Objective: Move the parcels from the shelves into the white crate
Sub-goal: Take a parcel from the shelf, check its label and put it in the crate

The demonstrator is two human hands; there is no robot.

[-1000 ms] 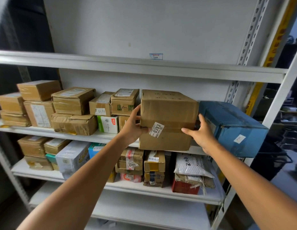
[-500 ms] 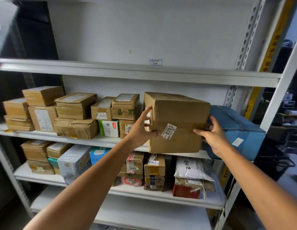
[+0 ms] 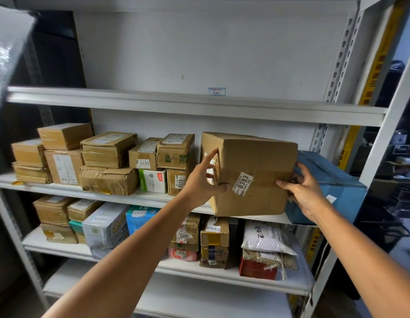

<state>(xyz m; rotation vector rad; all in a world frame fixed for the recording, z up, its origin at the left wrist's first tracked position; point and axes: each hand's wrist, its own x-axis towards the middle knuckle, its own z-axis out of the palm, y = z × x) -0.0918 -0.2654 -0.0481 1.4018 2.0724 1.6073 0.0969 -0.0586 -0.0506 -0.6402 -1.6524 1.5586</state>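
The brown box (image 3: 256, 171), marked 0393 on a white label, is found at the right part of the middle shelf (image 3: 130, 198). It is turned so that one corner faces outward, and its lower edge is level with the shelf's front lip. Whether it is resting there or lifted clear cannot be told.

It is gripped from both sides. The near left corner is pinched by the left hand (image 3: 203, 182), with the thumb laid on the front face and the fingers spread up the side face. The right edge is clasped by the right hand (image 3: 302, 191), thumb on the front face and fingers curled round into the narrow gap beside the blue box (image 3: 334, 187), which lies right against the brown one or very nearly so.

The step in hand is judged to be the drawing of the box off the shelf. It would be done best if the box were brought straight outward and kept level, so that the blue box is not dragged along; that one appears to jut past the front lip and could be tipped off. The left grip is set on a corner only, so a hand should be moved under the bottom once the edge is free, since the weight is not known. The stack of small boxes (image 3: 174, 152) just to the left should be given room. The white crate is not in view, so its place should be known before the load is carried.
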